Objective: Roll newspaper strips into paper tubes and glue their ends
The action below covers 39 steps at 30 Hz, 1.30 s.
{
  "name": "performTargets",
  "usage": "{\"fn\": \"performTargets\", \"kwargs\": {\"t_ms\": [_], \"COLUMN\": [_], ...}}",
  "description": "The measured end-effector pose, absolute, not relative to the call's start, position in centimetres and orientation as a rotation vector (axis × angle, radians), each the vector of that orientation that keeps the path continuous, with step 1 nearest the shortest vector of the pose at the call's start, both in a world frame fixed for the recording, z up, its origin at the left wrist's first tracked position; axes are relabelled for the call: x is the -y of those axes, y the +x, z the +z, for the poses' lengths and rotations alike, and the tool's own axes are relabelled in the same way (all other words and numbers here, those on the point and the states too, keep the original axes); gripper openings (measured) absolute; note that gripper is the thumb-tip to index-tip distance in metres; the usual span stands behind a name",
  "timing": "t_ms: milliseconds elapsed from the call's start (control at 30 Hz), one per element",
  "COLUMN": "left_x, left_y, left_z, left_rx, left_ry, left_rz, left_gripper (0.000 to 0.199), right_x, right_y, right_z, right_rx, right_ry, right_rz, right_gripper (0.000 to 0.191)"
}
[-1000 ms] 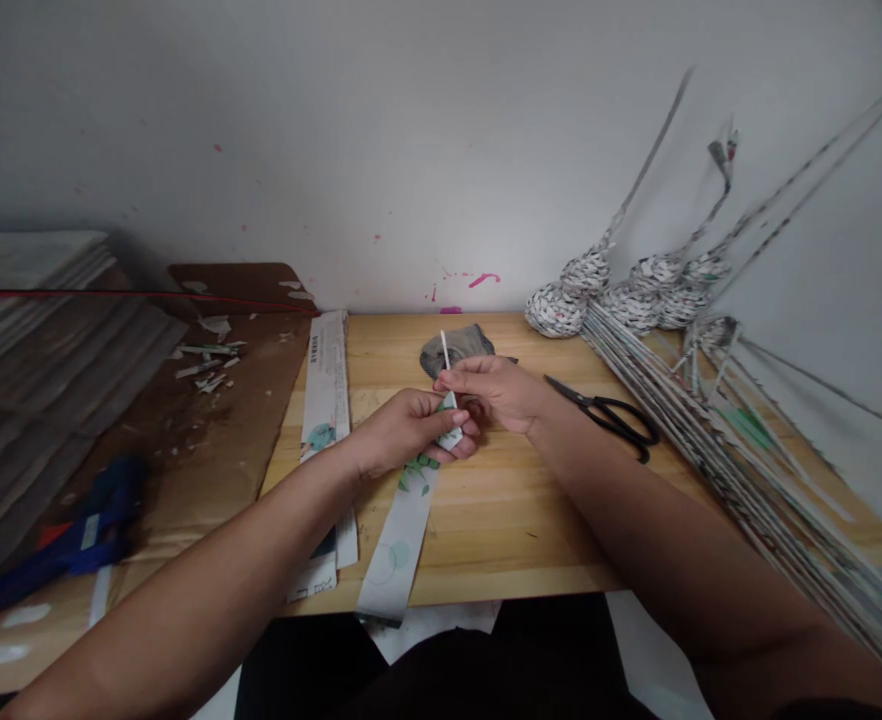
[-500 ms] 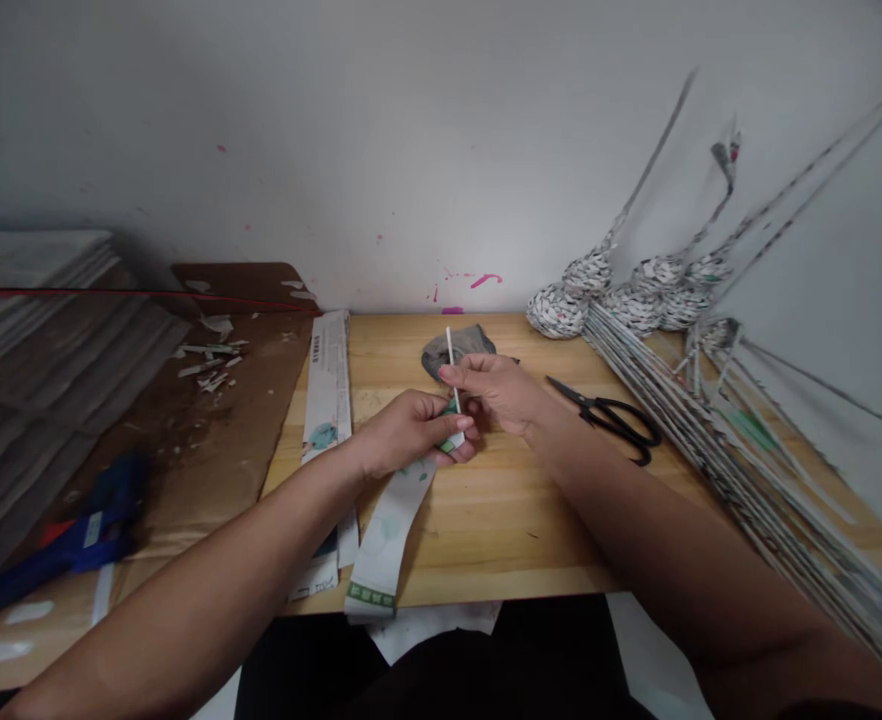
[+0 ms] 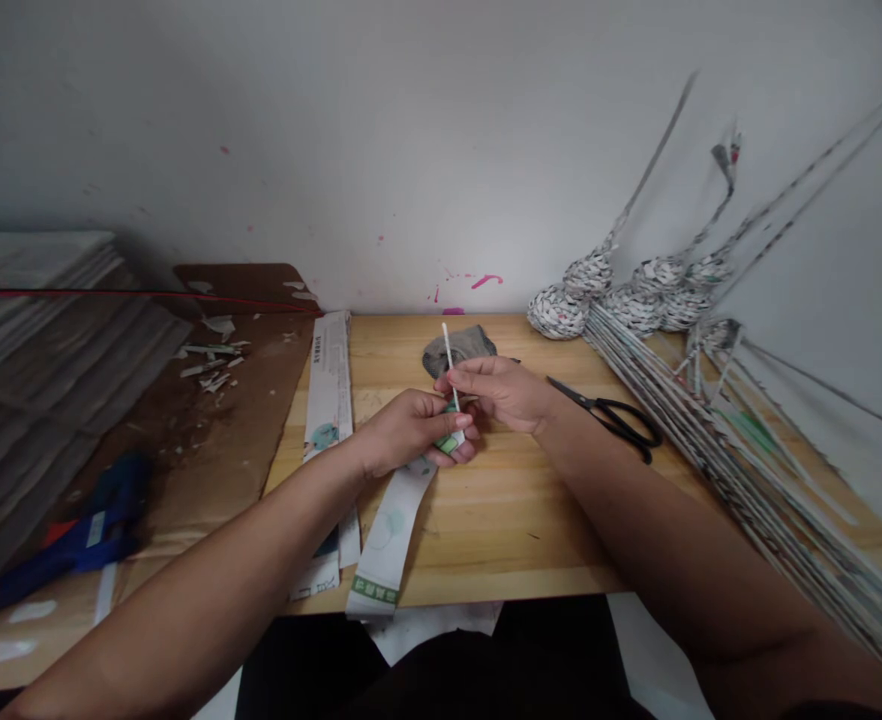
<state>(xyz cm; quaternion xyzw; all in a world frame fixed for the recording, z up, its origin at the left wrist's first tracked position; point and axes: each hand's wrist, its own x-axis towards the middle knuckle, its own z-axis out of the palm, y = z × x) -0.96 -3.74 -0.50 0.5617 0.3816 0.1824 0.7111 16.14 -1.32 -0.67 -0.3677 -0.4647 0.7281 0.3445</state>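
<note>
My left hand (image 3: 418,430) is closed on a printed paper strip (image 3: 388,540), whose long tail hangs down over the table's front edge. Between both hands a thin white stick (image 3: 448,350) stands nearly upright, slightly tilted, its lower end at the paper. The fingertips of my right hand (image 3: 497,390) pinch this stick around its middle. Behind the fingers lies a grey cloth (image 3: 462,348). More paper strips (image 3: 328,380) lie flat to the left of my left hand.
Black scissors (image 3: 613,415) and a bundle of rolled paper sticks (image 3: 681,440) lie at the right, woven paper shapes (image 3: 561,310) behind. At the left are a blue glue gun (image 3: 96,530), paper scraps (image 3: 216,370) and stacked newspapers (image 3: 43,380).
The white stick leans slightly more to the left at its top. My right hand has shifted a little, its fingers curling differently around the stick. My left hand has hardly moved.
</note>
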Motion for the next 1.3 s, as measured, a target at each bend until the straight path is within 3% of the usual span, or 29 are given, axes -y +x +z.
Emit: {"fn": "performTargets", "kwargs": {"t_ms": [167,667,867,1067,1300], "left_x": [3.77,3.63,3.66,3.61,3.60], "left_y": [-1.01,-0.91,-0.96,-1.10,-1.07], "left_z": [-0.44,-0.70,-0.75,-0.86,-0.92], "left_rx": [-0.826,-0.823,-0.813,-0.791,-0.764], "left_ry": [1.244,1.232,1.214,1.230,1.236], "left_rz": [0.396,0.405,0.397,0.409,0.380], "left_gripper": [0.037,0.037,0.037,0.040,0.039], "right_x": [1.23,1.11,1.29,1.27,1.18], "right_y": [15.94,16.15,15.68,15.81,15.79], "right_z": [-0.88,-1.29,-1.11,-0.90,-1.15], "right_rx": [1.066,1.203,1.029,1.115,1.038], "right_ry": [-1.076,-0.930,-1.025,-0.968,-0.967], "right_rz": [1.733,1.932,1.771,1.880,1.814], "right_gripper": [0.036,0.039,0.036,0.042,0.036]}}
